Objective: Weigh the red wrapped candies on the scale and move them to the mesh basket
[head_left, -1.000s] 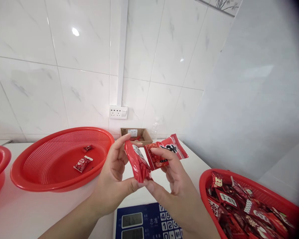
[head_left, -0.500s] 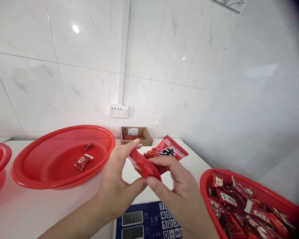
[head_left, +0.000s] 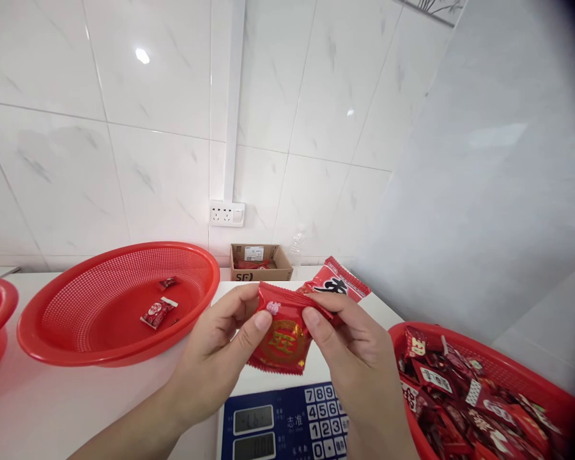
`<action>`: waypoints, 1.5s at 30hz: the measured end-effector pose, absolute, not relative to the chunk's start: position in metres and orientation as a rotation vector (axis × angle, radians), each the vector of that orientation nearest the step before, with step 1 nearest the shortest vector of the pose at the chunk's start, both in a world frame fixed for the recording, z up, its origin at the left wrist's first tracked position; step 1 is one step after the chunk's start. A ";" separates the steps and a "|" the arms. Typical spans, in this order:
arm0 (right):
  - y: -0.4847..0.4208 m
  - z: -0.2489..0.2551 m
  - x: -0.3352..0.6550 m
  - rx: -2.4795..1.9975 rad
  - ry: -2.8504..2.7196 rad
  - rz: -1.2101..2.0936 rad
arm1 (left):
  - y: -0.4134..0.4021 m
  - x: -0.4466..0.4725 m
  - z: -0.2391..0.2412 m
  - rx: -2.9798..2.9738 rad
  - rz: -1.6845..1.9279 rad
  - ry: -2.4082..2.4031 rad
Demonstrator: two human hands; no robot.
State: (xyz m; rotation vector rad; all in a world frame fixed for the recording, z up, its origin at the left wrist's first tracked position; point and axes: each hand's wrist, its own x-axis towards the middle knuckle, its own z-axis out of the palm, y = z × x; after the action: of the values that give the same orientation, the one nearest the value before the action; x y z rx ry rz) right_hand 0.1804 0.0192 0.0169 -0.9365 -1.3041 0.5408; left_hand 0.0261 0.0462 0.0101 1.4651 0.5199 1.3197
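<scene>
A small red snack packet (head_left: 287, 338) with a gold character on its front is between my two hands, above the scale. My left hand (head_left: 215, 348) pinches its left edge between thumb and fingers. On the opposite edge, the thumb and fingers of my right hand (head_left: 359, 358) are closed. A larger red snack packet (head_left: 338, 281) with a black character shows behind my right fingers; its lower part is hidden, and whether it is held or resting I cannot tell. Below is a blue scale panel (head_left: 287, 418) with number keys and two displays.
At left, a red mesh basket (head_left: 43, 348) contains a few small packets, with another red basket (head_left: 0, 306) at the edge. A red basket (head_left: 397, 338) full of packets stands right. Behind are a cardboard box (head_left: 263, 275), a clear bottle (head_left: 298, 244) and the tiled wall (head_left: 163, 172).
The small packet has been turned so its gold-printed front faces me. Both thumbs now press on that front. The larger packet appears slightly further right.
</scene>
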 end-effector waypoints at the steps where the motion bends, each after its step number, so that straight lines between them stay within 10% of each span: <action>1: 0.019 0.016 0.181 -0.939 -1.288 0.531 | 0.045 0.027 0.010 1.452 1.313 0.505; 45: 0.018 0.016 0.177 -0.874 -1.451 0.416 | 0.048 0.024 0.011 1.583 1.415 0.678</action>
State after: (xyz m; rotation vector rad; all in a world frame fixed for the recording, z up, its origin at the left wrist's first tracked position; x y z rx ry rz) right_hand 0.1775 0.0177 0.0156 -0.8738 -1.4507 0.4164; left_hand 0.0239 0.0476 0.0106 1.5829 0.6775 1.4151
